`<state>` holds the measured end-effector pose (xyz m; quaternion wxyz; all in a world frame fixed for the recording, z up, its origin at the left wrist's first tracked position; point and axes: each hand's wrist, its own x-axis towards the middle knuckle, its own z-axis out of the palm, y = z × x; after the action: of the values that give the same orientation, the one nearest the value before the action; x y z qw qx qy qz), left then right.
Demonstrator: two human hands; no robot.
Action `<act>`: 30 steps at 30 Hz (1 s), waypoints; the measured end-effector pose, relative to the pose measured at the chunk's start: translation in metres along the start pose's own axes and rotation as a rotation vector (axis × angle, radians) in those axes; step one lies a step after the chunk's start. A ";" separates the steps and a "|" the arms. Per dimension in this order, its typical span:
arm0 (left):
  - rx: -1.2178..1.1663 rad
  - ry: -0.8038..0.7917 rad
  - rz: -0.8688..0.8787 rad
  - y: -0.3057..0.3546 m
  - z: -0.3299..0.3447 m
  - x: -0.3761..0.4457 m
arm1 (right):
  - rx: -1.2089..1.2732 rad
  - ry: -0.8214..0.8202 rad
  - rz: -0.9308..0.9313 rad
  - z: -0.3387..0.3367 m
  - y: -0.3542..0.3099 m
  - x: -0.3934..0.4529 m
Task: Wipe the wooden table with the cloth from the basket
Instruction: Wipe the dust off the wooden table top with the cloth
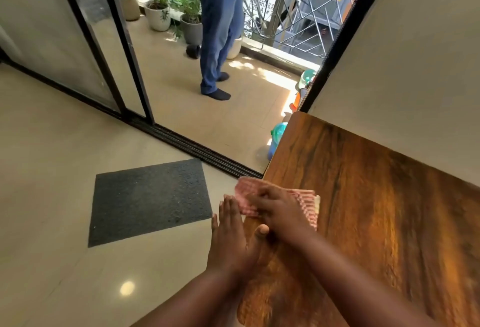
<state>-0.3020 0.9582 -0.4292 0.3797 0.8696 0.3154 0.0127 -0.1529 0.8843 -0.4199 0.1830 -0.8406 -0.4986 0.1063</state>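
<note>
- Dark mat (149, 200) on the floor left of the bench, clear of the work.
- Left hand (231, 238): flat, fingers straight, held at the bench (363, 209) edge just below the cloth. My guess is it's cupped there to catch crumbs swept off.
- Cloth (305, 203): red-checked, folded, on the bench's left edge, one corner overhanging.
- Right hand (278, 212): pressed on the cloth; blurred, so can't tell whether it grips.
</note>
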 end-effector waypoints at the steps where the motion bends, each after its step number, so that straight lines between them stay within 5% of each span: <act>1: -0.008 0.005 0.004 -0.001 0.001 -0.001 | -0.005 0.048 0.069 -0.003 0.008 0.005; 6: -0.050 -0.003 0.019 -0.001 0.000 0.000 | -0.127 0.055 0.481 -0.007 0.001 0.035; 11: -0.352 0.040 -0.046 -0.002 -0.019 -0.005 | 0.087 -0.052 0.182 0.017 -0.070 -0.063; 14: -0.326 0.042 -0.064 -0.019 -0.046 -0.009 | 0.130 -0.156 -0.032 0.022 -0.100 -0.126; 16: -0.222 0.018 0.001 -0.032 -0.059 -0.015 | 0.144 -0.147 0.005 0.016 -0.091 -0.148; 20: 0.021 -0.106 0.142 -0.046 -0.061 -0.039 | 0.186 -0.009 0.376 0.000 -0.054 -0.142; 23: -0.007 -0.181 0.100 -0.048 -0.054 -0.055 | 0.052 0.022 0.520 0.004 -0.068 -0.117; 30: -0.237 -0.178 -0.084 -0.049 -0.058 -0.082 | 0.045 -0.172 0.154 0.048 -0.153 -0.168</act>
<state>-0.4093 0.9754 -0.4030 0.5063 0.8025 0.3128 -0.0431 -0.3736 0.8131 -0.4005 0.1496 -0.8598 -0.4440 0.2031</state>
